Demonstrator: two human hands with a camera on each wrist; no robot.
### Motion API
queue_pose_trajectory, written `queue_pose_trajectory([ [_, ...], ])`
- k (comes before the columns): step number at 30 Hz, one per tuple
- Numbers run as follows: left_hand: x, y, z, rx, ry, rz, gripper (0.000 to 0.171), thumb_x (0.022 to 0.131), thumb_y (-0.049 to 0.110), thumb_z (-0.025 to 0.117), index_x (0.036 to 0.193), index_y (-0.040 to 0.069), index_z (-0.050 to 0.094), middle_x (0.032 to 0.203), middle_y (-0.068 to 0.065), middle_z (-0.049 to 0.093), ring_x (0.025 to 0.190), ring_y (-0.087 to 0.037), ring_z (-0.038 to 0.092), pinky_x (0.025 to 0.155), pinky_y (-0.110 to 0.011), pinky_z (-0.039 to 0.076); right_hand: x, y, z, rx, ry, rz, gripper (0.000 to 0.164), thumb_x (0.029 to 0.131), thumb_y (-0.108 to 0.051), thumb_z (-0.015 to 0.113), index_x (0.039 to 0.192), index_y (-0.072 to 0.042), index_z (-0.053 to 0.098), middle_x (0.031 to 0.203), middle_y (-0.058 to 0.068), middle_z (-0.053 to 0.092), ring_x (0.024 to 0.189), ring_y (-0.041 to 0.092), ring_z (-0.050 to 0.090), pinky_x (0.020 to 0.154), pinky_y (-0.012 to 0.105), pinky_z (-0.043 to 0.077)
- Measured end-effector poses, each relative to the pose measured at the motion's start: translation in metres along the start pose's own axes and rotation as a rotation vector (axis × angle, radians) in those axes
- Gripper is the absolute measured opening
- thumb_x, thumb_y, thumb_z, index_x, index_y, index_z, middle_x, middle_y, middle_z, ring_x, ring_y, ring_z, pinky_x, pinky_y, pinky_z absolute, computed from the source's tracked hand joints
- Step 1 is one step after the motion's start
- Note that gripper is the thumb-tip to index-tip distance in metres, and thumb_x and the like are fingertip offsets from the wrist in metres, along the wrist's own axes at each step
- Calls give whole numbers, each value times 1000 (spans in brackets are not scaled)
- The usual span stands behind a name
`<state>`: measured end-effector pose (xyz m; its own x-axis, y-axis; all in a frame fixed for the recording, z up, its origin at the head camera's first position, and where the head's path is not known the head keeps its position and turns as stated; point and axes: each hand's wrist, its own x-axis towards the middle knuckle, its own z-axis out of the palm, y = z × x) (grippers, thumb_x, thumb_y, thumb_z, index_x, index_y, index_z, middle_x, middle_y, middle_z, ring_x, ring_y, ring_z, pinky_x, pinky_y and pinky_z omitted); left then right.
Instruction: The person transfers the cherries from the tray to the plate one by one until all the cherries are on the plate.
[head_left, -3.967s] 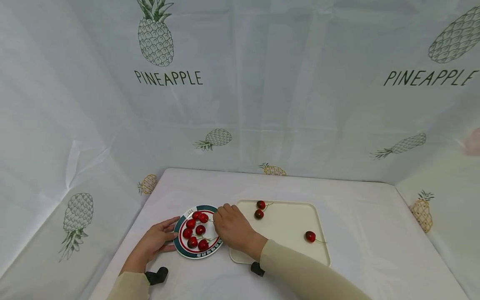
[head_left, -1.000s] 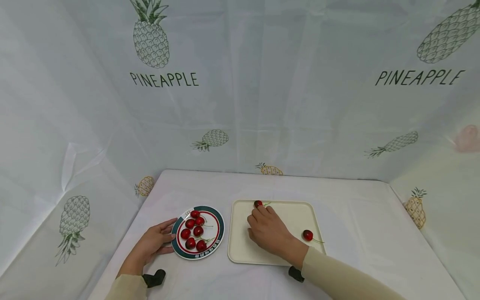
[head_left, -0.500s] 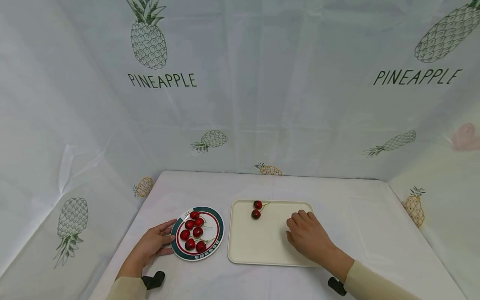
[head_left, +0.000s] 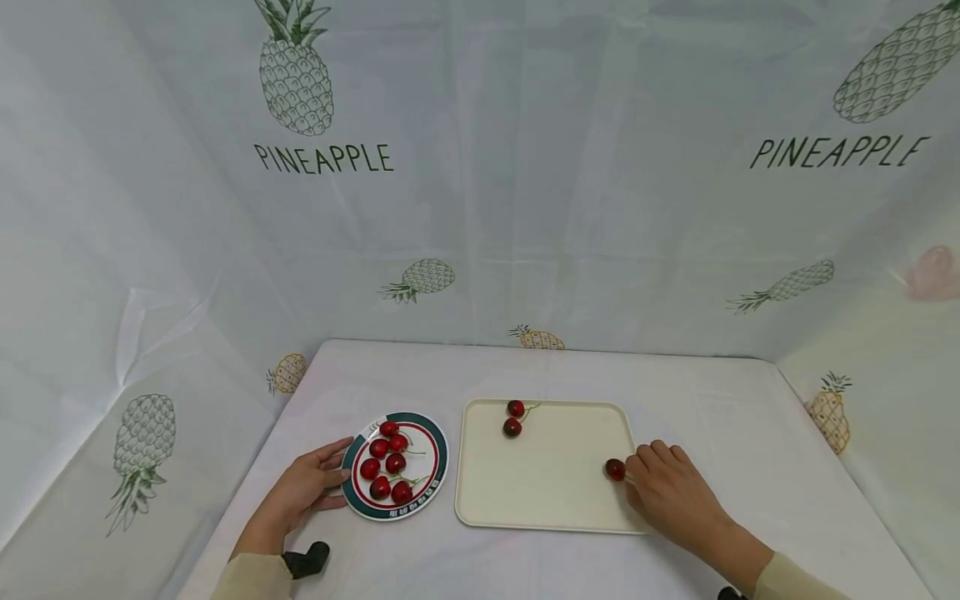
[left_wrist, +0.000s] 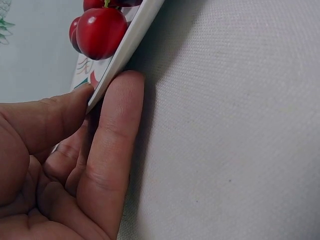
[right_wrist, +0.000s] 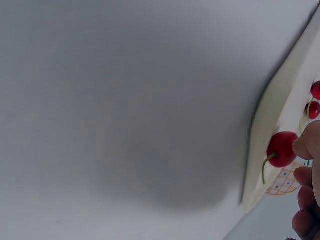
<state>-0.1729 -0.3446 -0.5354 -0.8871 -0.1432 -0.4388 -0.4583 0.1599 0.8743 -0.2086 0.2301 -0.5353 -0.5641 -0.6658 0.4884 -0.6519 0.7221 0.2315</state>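
My left hand [head_left: 303, 487] grips the left rim of a round plate [head_left: 350, 493], white with a green band and red ring. In the left wrist view the thumb lies over the rim, a finger under it. Several red cherries [head_left: 395, 463] with stems lie on the plate. At the right edge of the cream tray [head_left: 543, 500], my right hand [head_left: 671, 492] is beside a single cherry [head_left: 615, 470]. In the right wrist view a fingertip overlaps that cherry's side, and its stem [right_wrist: 264, 172] hangs free of the fingers.
Two cherries [head_left: 513, 418] lie together near the tray's back left. White cloth [head_left: 705, 400] covers the table, and a pineapple-print sheet [head_left: 525, 208] hangs behind and at both sides. Dark wrist pieces [head_left: 307, 560] sit by the sleeves.
My right hand has gone from the plate to the tray's two back cherries, then right and nearer to the single cherry. My left hand still holds the plate's rim.
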Motion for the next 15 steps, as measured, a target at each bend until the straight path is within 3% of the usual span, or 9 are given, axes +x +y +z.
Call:
queue_pose_trajectory([
  [4,-1,1,0,6,-2,-1,62,103,2,63,161,10,43,158,-29,48,104,-24,75,81,-46,66,-8,3,1,-6,-17,6,16,82,-24,59,84,-10,52,77,-1,41,75,21,36,65,31,29],
  [6,-1,1,0,7,1,-4,62,103,2,62,161,10,43,158,-29,48,103,-24,75,81,-46,66,-11,3,2,-3,-30,9,17,81,-24,61,84,-10,52,77,-1,42,76,21,37,65,31,30],
  [9,-1,1,0,12,6,-7,62,103,1,63,161,10,43,157,-29,48,103,-24,75,81,-46,66,-14,1,6,0,-43,10,15,90,-24,51,83,-10,52,77,-1,42,75,21,37,64,31,31],
  [15,-2,2,1,11,10,-11,61,103,2,62,161,10,44,157,-29,48,103,-24,76,81,-46,66,-16,0,13,-5,-11,11,41,103,-26,21,82,-8,52,75,0,42,74,21,38,62,30,29],
])
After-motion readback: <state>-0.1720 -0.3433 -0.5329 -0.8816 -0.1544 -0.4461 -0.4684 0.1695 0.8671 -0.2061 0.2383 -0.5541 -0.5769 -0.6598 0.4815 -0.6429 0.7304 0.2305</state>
